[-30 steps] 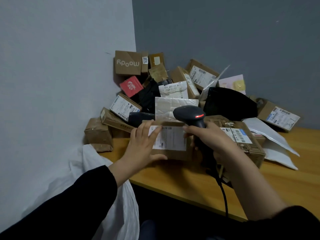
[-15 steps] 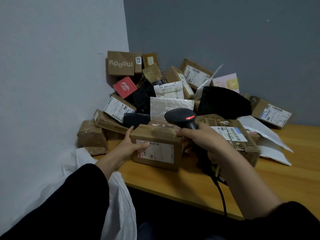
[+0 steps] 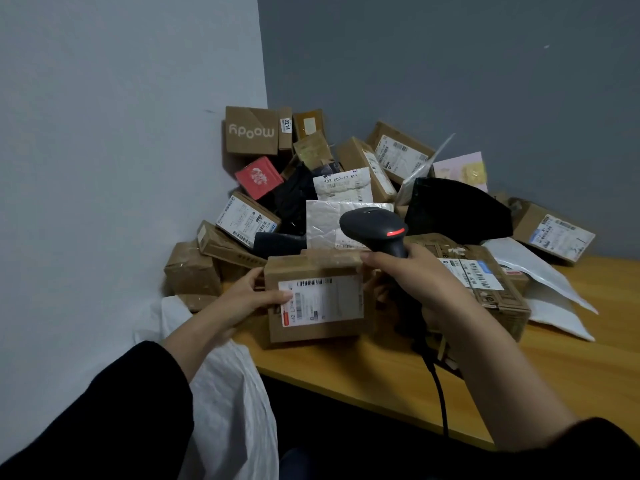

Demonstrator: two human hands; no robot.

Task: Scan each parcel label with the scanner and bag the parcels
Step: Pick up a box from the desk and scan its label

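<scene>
A brown cardboard parcel (image 3: pixel 320 299) stands at the front of the wooden table (image 3: pixel 398 379), its white shipping label (image 3: pixel 313 301) facing me. My left hand (image 3: pixel 249 296) grips the parcel's left side, thumb on the label's edge. My right hand (image 3: pixel 412 278) holds a black corded barcode scanner (image 3: pixel 375 228) just above and right of the parcel, a red light glowing on its head. Its fingers also touch the parcel's right edge. A white plastic bag (image 3: pixel 232 393) hangs below the table's left front edge, under my left forearm.
A heap of parcels (image 3: pixel 332 188) fills the wall corner: brown boxes, a red box (image 3: pixel 258 176), black mailers (image 3: pixel 453 209) and white mailers (image 3: pixel 550 292). A large labelled box (image 3: pixel 491 289) lies right behind my right hand. The scanner cable (image 3: pixel 438 393) drops over the table's front edge.
The parcel has been tipped from lying flat with its label up to standing with the label facing me. My left hand shifted from the top to the left side.
</scene>
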